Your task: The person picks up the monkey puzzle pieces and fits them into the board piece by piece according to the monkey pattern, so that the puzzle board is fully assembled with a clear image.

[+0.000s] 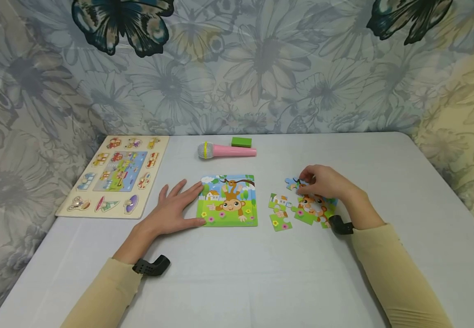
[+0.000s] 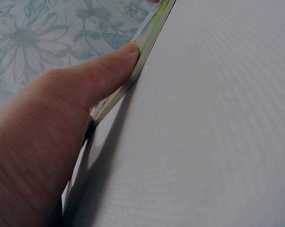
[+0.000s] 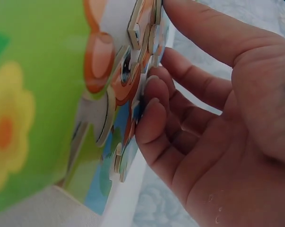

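In the head view my left hand [image 1: 175, 212] lies with its fingers spread, fingertips and thumb at the left edge of a square monkey picture board [image 1: 230, 200]. The left wrist view shows the thumb [image 2: 111, 66] against the board's edge [image 2: 142, 61]. To the right of the board, my right hand [image 1: 327, 184] is over a group of loose jigsaw pieces [image 1: 308, 212] with matching monkey artwork. Its thumb and fingers pinch a blue-edged puzzle piece [image 1: 290, 183], partly hidden by the fingers. Curled fingers [image 3: 154, 111] touch the pieces [image 3: 121, 90] in the right wrist view.
A pink toy microphone [image 1: 232, 151] and a green block [image 1: 242, 142] lie behind the board. At the far left is a wooden peg-style puzzle board [image 1: 155, 171] with vehicle and toy pictures. A patterned cloth [image 1: 261, 91] hangs behind the white table [image 1: 241, 278].
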A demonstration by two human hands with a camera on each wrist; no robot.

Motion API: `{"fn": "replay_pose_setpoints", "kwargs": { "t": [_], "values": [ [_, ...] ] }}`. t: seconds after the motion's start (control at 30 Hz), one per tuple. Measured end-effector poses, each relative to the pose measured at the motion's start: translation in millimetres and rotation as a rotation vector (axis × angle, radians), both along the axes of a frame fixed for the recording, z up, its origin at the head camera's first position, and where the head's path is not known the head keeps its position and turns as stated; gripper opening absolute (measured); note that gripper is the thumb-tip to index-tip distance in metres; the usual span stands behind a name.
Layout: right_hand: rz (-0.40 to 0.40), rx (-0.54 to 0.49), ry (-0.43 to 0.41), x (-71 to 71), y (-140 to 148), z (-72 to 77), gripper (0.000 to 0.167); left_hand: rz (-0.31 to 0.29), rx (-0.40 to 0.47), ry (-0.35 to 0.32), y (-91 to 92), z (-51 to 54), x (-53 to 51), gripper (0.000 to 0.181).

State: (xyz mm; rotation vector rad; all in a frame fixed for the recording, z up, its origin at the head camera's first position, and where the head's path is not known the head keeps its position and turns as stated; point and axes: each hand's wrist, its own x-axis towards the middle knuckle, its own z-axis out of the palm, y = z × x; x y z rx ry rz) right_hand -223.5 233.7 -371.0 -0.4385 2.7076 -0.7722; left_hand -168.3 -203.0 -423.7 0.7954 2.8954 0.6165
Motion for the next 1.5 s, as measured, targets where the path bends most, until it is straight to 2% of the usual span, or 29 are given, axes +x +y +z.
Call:
{"fn": "replay_pose_setpoints", "kwargs": {
  "t": [0.43, 0.67, 0.9, 1.23, 1.5],
  "values": [
    [-0.004, -0.075, 0.025, 1.9, 2, -1.6, 0.024, 0.000, 0.000, -0.005, 1.2, 0.5, -0.2, 0.095],
    [-0.008, -0.164, -0.028, 1.8, 6, 1.9, 0.017, -0.010, 0.002, 0.008, 1.9, 0.9, -3.9, 0.095],
    [0.014, -0.176, 0.019, 0.6, 6, 8.8, 0.016, -0.013, -0.003, 0.035, 0.5, 1.3, -6.4, 0.094],
    [0.020, -0.206, 0.034, 2.5, 1, 11.5, 0.013, -0.002, -0.006, 0.010, 0.0, 2.2, -2.9, 0.095],
    [0.097, -0.217, 0.011, -0.1, -22, 6.3, 0.009, -0.006, 0.008, 0.010, -0.5, -0.7, -0.5, 0.095]
  ]
}}
